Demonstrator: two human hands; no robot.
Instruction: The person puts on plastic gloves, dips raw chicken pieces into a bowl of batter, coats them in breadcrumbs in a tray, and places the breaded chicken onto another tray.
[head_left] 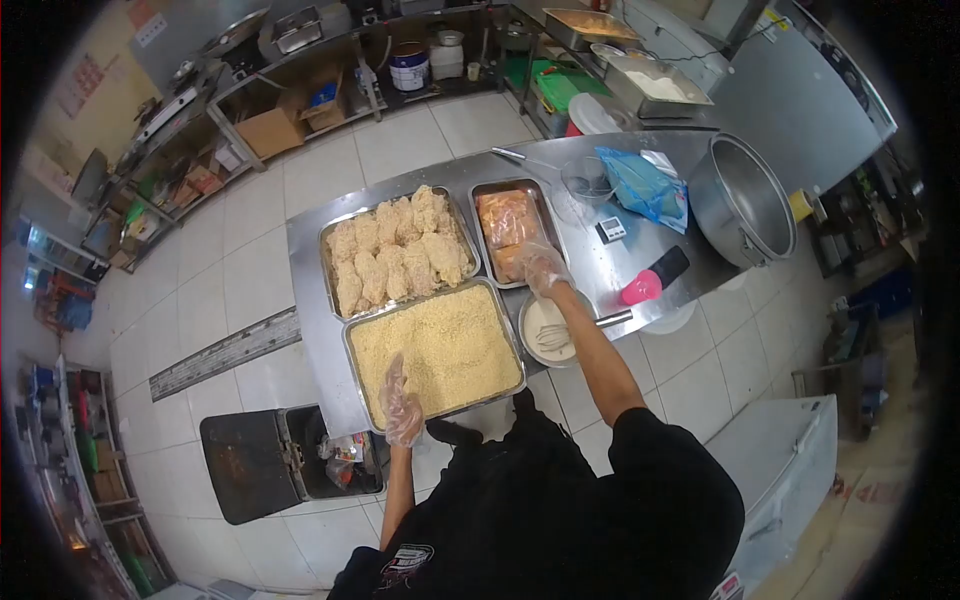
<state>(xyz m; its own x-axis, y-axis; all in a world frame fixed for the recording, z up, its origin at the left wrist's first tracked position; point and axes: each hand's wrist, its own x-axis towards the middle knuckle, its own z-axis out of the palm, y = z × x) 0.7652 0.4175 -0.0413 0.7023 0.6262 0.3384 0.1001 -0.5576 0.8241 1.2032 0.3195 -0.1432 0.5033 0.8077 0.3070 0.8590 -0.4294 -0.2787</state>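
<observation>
My left hand, in a clear plastic glove, is over the near left part of a metal tray of yellowish breadcrumbs. Its fingers are stretched out and hold nothing. My right hand, also gloved, reaches into the near end of a smaller tray, its fingers curled at a piece of orange-red marinated meat. More marinated meat lies farther back in that tray. Crumb-coated pieces sit in rows in the tray at the back left. Under my right forearm stands a bowl of pale batter with a whisk.
On the right of the steel table are a timer, a pink cup, a dark phone, a blue bag and a large pot. An open-lidded bin stands on the floor at the left.
</observation>
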